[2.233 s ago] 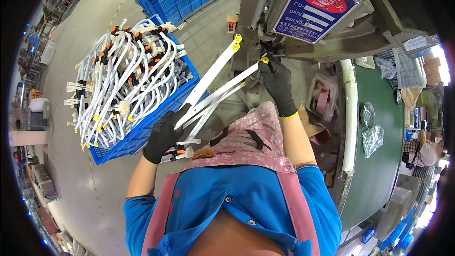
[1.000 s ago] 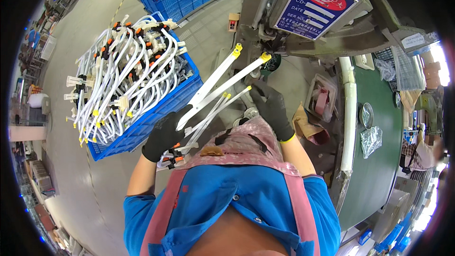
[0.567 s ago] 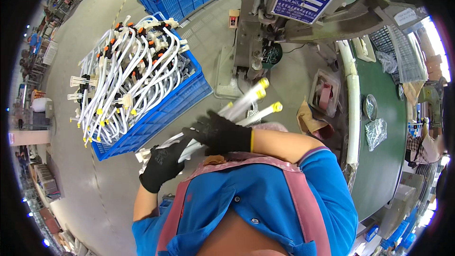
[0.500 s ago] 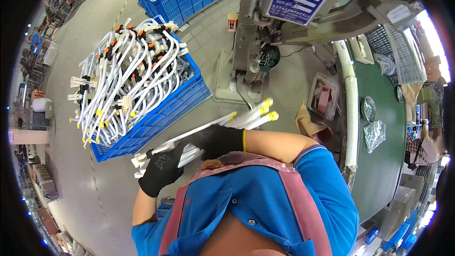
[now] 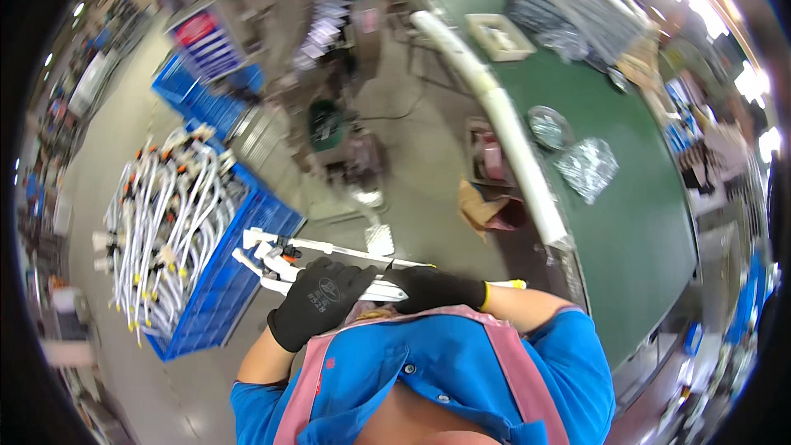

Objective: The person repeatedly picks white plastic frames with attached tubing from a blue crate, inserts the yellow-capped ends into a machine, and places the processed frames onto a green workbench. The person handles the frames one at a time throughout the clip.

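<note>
My left hand, in a black glove, is closed around a bundle of white tubes in front of my chest. White plastic fittings with some black and orange parts stick out past it on the left. My right hand, in a black glove with a yellow cuff edge, grips the same bundle farther right; its fingers are partly hidden. A yellow tube tip shows beyond the right wrist. At the left, a blue plastic crate holds a heap of similar white tubes with orange, black and yellow ends.
A blurred machine stands ahead, with a foot pedal on the floor. Right of it runs a green-topped table with a white roll along its edge, a round metal dish and a clear plastic bag.
My view has swung to the right, so the crate and machine sit farther left. The bundle has gone from slanting up rightward to nearly level, and my hands are closer together on it.
</note>
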